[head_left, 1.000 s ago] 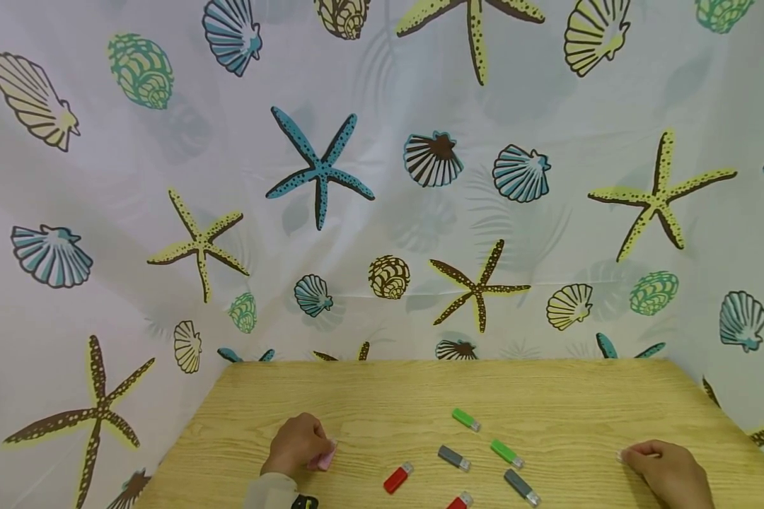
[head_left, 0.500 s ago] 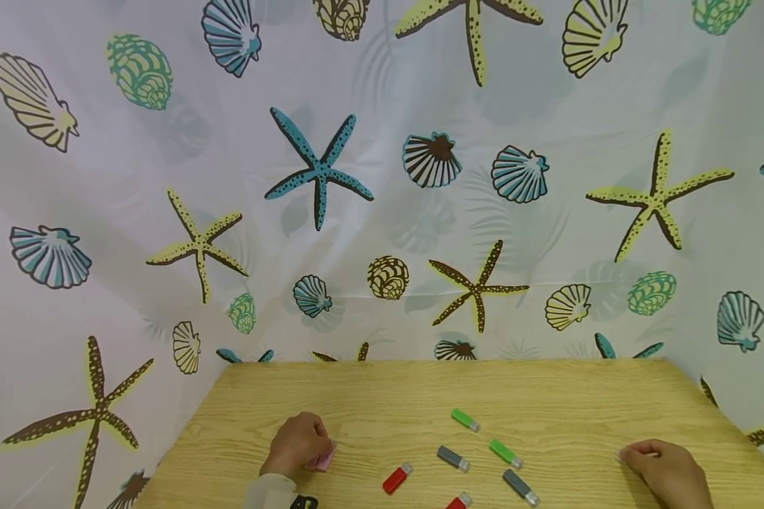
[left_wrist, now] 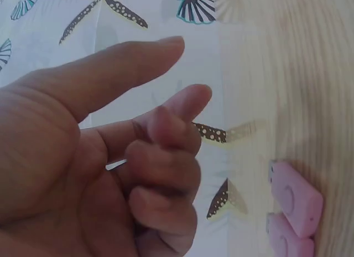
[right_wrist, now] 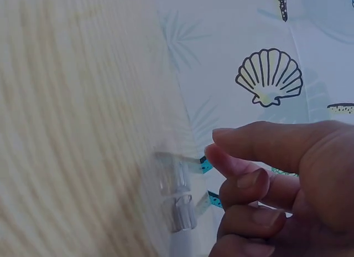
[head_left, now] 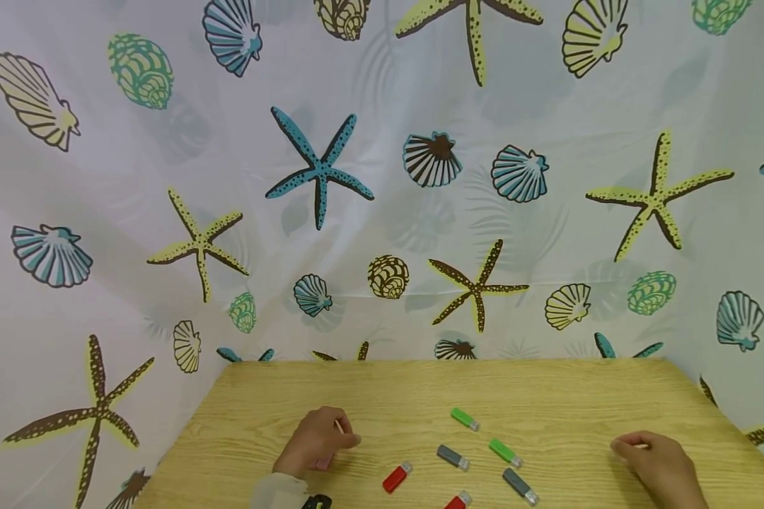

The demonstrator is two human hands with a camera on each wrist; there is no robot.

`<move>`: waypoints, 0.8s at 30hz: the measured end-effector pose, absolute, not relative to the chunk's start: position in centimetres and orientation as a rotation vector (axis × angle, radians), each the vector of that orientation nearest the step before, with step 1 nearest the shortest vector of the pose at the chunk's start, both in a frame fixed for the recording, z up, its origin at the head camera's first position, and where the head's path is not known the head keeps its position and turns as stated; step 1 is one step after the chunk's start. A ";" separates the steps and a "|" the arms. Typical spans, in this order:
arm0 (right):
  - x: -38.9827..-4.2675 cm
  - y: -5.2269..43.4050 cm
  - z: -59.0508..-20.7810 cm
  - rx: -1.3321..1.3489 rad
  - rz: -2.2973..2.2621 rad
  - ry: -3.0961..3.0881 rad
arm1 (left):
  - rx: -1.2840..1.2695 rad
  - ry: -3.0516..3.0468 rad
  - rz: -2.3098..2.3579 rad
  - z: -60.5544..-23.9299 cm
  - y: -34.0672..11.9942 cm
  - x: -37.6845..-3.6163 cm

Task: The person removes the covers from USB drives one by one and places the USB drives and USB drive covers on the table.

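Note:
My left hand (head_left: 346, 438) hovers just above the wooden table (head_left: 388, 389), with its thumb and forefinger stretched toward the right and the other fingers loosely curled, holding nothing. Two pink USB drives (left_wrist: 293, 199) lie side by side on the wood below the left hand (left_wrist: 185, 74); in the head view only a pink edge (head_left: 323, 463) shows under the palm. My right hand (head_left: 619, 445) sits near the table's right edge, fingers loosely curled. In the right wrist view its fingertips (right_wrist: 213, 149) are a little apart from two clear plastic caps (right_wrist: 176, 199) lying on the table.
Several USB drives lie between the hands: green ones (head_left: 465, 418) (head_left: 506, 452), grey ones (head_left: 453, 457) (head_left: 521, 486) and red ones (head_left: 397, 478) (head_left: 458, 502). A curtain printed with shells and starfish (head_left: 382, 177) closes off the back and sides.
My left hand has lifted off the pink drive and moved a little right and away. My right hand has shifted slightly left, off the clear caps.

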State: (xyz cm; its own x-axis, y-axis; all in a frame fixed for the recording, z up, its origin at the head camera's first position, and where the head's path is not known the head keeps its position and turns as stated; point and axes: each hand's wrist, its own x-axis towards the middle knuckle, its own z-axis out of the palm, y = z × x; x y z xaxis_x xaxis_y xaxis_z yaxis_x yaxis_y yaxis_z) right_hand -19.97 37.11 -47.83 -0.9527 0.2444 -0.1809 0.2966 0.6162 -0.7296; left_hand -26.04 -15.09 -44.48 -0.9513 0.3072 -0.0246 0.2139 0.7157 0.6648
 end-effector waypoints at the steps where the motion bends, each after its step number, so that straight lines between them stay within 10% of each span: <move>1: -20.0 36.8 -47.7 0.458 -1.285 2.762 | 0.433 2.780 1.053 -44.4 -14.9 -26.0; 24: -20.8 29.8 -43.8 0.113 -1.134 2.921 | 0.620 2.652 1.009 -44.4 -10.9 -24.5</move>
State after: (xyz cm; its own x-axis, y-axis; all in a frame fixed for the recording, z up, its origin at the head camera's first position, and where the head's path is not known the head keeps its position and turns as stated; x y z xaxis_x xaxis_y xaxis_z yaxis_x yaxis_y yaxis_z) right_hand -20.76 29.80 -43.76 -0.9974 0.0650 -0.0313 0.0691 0.7359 -0.6736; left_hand -24.48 -10.90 -44.41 -0.8822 0.4659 -0.0684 0.3025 0.6721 0.6758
